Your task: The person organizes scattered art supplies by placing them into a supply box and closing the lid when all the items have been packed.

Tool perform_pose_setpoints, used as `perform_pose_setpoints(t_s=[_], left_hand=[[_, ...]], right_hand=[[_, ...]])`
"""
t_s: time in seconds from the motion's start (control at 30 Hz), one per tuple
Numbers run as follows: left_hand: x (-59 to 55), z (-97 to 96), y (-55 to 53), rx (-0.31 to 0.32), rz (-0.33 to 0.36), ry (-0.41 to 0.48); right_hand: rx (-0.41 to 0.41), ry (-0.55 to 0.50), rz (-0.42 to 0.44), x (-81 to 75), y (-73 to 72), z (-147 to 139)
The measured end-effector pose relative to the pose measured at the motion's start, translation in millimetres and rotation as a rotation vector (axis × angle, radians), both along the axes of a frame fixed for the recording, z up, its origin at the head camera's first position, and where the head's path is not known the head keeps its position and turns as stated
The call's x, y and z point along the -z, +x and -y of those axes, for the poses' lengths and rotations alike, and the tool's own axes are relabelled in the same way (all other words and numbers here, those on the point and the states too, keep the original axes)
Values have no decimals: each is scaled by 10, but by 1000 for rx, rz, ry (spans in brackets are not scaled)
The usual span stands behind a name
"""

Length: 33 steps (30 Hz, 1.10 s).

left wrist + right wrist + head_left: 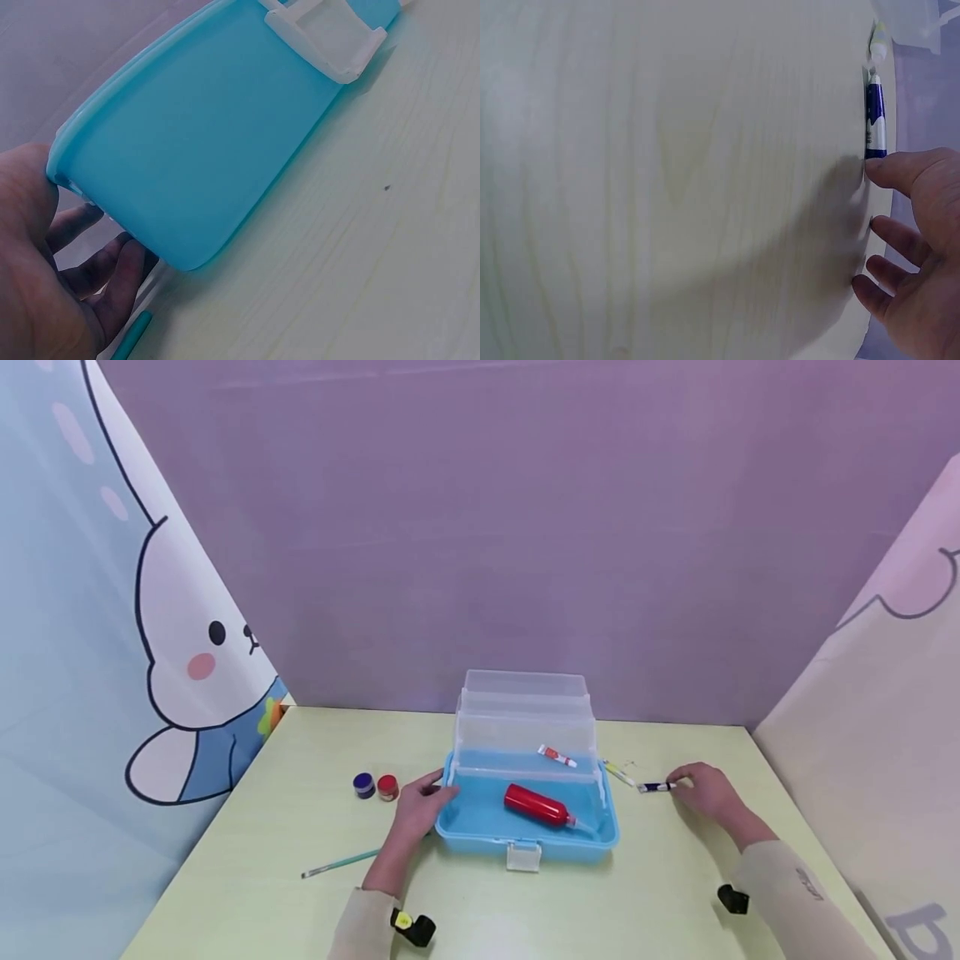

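A light-blue plastic box (487,845) with its clear lid (525,720) raised stands mid-table. My left hand (417,808) grips its left rim, thumb over the edge and fingers down the outer side. Inside the box lies a red bottle (536,805) with a clear nozzle. A small red-and-white paint tube (557,756) shows near the lid. To the right, my right hand (707,790) pinches the end of a dark-blue-and-white paint tube (876,120) lying on the table; the other fingers are spread apart. A yellow-and-white tube (618,773) lies just past its tip.
Left of the box stand a purple-blue paint jar (363,785) and a red paint jar (387,787). A teal paintbrush (341,863) lies in front of them, partly behind my left forearm. A white latch (523,857) hangs at the box front. A purple backdrop (525,527) rises behind the table.
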<state>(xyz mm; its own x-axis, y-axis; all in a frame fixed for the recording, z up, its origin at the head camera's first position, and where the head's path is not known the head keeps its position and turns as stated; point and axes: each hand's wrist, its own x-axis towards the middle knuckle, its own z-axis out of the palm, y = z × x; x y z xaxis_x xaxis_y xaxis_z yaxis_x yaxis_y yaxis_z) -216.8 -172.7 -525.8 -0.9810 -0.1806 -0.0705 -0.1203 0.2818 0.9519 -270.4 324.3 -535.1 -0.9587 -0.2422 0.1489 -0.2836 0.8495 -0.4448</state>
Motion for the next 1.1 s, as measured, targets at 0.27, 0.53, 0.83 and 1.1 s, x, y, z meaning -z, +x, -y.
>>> perform_pose_setpoints(t_s=[0.27,0.53,0.83,1.1], left_hand=[[-21,4,13,-2,4,-2],[-24,9,16,4,2,-5],[-8,1,0,-1,12,2],[12,14,-7,-7,28,1]], right_hand=[[-1,5,5,13,6,-6],[5,23,-19,8,42,10],[10,90,-74,26,98,-10],[-23,70,-169,26,168,-39]])
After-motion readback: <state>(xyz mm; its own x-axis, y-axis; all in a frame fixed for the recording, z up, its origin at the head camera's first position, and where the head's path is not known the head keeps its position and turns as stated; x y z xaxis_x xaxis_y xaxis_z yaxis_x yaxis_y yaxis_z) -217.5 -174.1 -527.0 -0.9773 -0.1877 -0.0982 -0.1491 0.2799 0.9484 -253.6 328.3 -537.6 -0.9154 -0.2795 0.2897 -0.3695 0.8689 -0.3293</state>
